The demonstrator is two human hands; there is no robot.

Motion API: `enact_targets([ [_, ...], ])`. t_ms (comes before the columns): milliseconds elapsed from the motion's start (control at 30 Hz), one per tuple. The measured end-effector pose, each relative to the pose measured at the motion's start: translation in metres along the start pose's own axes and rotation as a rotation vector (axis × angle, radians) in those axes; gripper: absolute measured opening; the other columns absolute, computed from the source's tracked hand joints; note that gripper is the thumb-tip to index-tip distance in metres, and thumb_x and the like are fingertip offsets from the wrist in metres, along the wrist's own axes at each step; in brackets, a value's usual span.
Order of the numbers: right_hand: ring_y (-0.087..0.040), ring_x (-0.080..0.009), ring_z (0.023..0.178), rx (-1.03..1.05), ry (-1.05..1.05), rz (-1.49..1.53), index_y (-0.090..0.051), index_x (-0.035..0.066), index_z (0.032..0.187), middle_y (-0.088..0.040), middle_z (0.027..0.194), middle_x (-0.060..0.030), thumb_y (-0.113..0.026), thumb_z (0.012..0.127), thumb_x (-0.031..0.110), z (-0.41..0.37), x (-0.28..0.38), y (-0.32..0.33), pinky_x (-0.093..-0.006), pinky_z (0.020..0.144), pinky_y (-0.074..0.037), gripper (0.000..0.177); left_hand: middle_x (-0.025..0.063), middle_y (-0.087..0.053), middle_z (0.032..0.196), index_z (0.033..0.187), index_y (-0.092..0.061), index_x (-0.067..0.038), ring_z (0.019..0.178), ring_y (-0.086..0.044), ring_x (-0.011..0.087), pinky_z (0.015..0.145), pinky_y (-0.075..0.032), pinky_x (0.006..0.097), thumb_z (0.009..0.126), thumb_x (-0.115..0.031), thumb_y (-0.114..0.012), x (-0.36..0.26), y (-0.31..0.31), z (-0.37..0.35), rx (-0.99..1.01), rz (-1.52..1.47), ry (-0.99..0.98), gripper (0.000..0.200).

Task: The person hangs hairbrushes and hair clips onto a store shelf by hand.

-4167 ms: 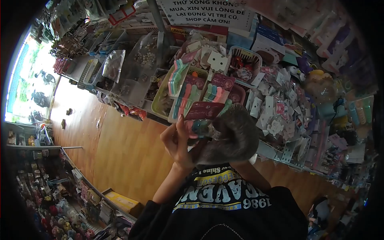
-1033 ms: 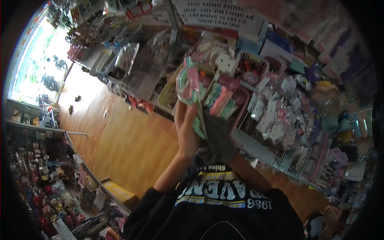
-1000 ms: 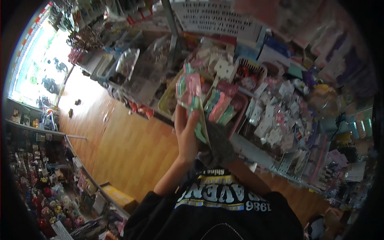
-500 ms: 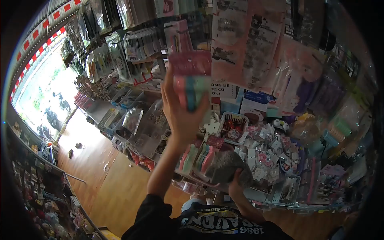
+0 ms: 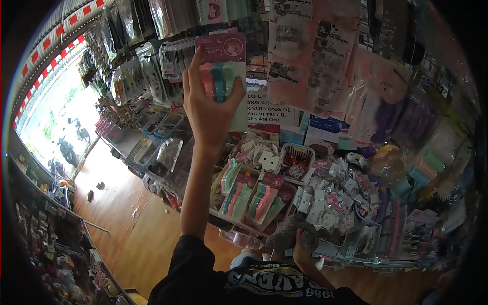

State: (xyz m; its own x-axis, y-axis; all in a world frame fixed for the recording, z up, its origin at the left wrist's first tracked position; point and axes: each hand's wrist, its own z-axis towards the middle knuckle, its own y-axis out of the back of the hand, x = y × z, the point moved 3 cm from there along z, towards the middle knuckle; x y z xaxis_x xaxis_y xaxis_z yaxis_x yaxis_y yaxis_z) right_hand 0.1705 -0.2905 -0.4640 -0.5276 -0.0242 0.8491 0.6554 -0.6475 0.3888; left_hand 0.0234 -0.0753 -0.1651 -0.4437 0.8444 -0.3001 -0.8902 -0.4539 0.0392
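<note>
My left hand (image 5: 211, 114) is raised toward the hanging rack, its fingers and thumb closed around the sides of a carded pack (image 5: 221, 51). That pack has a dark pink header reading "Perfect Fit" above wavy plastic pieces in pink, teal and mint green. Low and to the right, my right hand (image 5: 302, 248) grips a fuzzy grey cloth (image 5: 287, 235) bunched in front of the counter. Between the two hands, similar carded packs (image 5: 235, 199) stand in a box on the counter.
A white basket (image 5: 296, 147) of red items sits behind the packs, beside a heap of small carded accessories (image 5: 335, 193). A printed sign (image 5: 272, 109) hangs below the rack. Clear bins (image 5: 178, 175) line the counter leftward, by the wooden floor (image 5: 137, 223).
My left hand has lifted the pack up and slightly left, bringing it near the hanging goods. My right hand and the grey cloth have dropped a little, uncovering more of the boxed packs.
</note>
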Motion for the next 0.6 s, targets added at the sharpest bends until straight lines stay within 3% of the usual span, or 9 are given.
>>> enact_targets([
  [100,-0.051,-0.0317,0.091,0.025,0.010,0.011,-0.056,0.002,0.099,-0.056,0.096,-0.0148,-0.053,0.086,0.020,-0.001,-0.007,0.001,-0.0392,0.082,-0.039,0.022,0.0116,-0.052,0.098,0.124,-0.042,-0.002,0.087,-0.055,0.0220,0.077,-0.044,0.0341,0.064,-0.014,-0.071,0.001,0.002,0.002,0.061,-0.104,0.059,0.067],
  [167,-0.050,-0.0296,0.093,0.042,0.085,-0.196,-0.052,-0.002,0.102,-0.055,0.099,-0.0161,-0.049,0.089,0.019,-0.005,-0.016,-0.005,-0.0366,0.084,-0.036,0.025,0.0135,-0.053,0.101,0.122,-0.043,-0.001,0.090,-0.055,0.0230,0.079,-0.043,0.0334,0.064,-0.017,-0.071,-0.001,0.001,0.002,0.125,-0.111,0.134,0.066],
  [300,-0.050,-0.0294,0.093,0.021,0.064,-0.174,-0.051,-0.003,0.102,-0.055,0.100,-0.0157,-0.050,0.089,0.019,-0.012,-0.017,-0.006,-0.0367,0.084,-0.036,0.026,0.0152,-0.054,0.102,0.123,-0.043,0.000,0.093,-0.055,0.0259,0.080,-0.043,0.0347,0.065,-0.023,-0.070,0.006,-0.010,0.008,0.181,-0.106,0.126,0.068],
  [400,-0.050,-0.0294,0.094,0.027,0.028,-0.039,-0.051,-0.003,0.103,-0.054,0.101,-0.0152,-0.049,0.089,0.021,-0.016,-0.022,-0.008,-0.0367,0.086,-0.036,0.028,0.0174,-0.053,0.101,0.111,-0.049,0.001,0.094,-0.054,0.0317,0.080,-0.043,0.0388,0.064,-0.029,-0.069,0.010,-0.027,0.016,0.241,0.017,0.188,0.060],
  [500,-0.049,-0.0285,0.097,0.003,0.180,-0.224,-0.050,-0.003,0.105,-0.054,0.104,-0.0153,-0.049,0.089,0.019,-0.017,-0.026,-0.009,-0.0354,0.088,-0.035,0.027,0.0179,-0.052,0.102,0.105,-0.049,0.001,0.094,-0.054,0.0315,0.079,-0.043,0.0387,0.064,-0.030,-0.069,0.024,-0.051,0.022,0.329,-0.052,0.282,0.056],
  [533,-0.047,-0.0316,0.100,0.088,0.016,-0.106,-0.050,-0.002,0.107,-0.052,0.106,-0.0172,-0.047,0.090,0.023,-0.012,-0.018,-0.004,-0.0386,0.091,-0.033,0.030,0.0119,-0.060,0.089,0.101,-0.051,0.002,0.083,-0.058,0.0212,0.075,-0.044,0.0326,0.067,-0.027,-0.070,0.033,-0.060,0.022,0.254,-0.028,0.175,0.049],
  [567,-0.045,-0.0348,0.102,0.170,-0.150,0.014,-0.051,-0.001,0.108,-0.051,0.109,-0.0190,-0.046,0.090,0.026,-0.011,-0.016,-0.002,-0.0417,0.093,-0.031,0.033,0.0119,-0.060,0.089,0.101,-0.051,0.002,0.083,-0.058,0.0212,0.075,-0.044,0.0326,0.067,-0.027,-0.070,0.037,-0.067,0.023,0.255,-0.032,0.175,0.049],
  [600,-0.045,-0.0348,0.102,0.166,-0.151,0.012,-0.051,-0.001,0.108,-0.051,0.109,-0.0190,-0.046,0.090,0.026,-0.013,-0.022,-0.002,-0.0417,0.093,-0.031,0.033,0.0135,-0.058,0.094,0.104,-0.049,0.001,0.087,-0.057,0.0218,0.076,-0.044,0.0328,0.067,-0.028,-0.070,0.042,-0.074,0.023,0.262,-0.037,0.185,0.052],
])
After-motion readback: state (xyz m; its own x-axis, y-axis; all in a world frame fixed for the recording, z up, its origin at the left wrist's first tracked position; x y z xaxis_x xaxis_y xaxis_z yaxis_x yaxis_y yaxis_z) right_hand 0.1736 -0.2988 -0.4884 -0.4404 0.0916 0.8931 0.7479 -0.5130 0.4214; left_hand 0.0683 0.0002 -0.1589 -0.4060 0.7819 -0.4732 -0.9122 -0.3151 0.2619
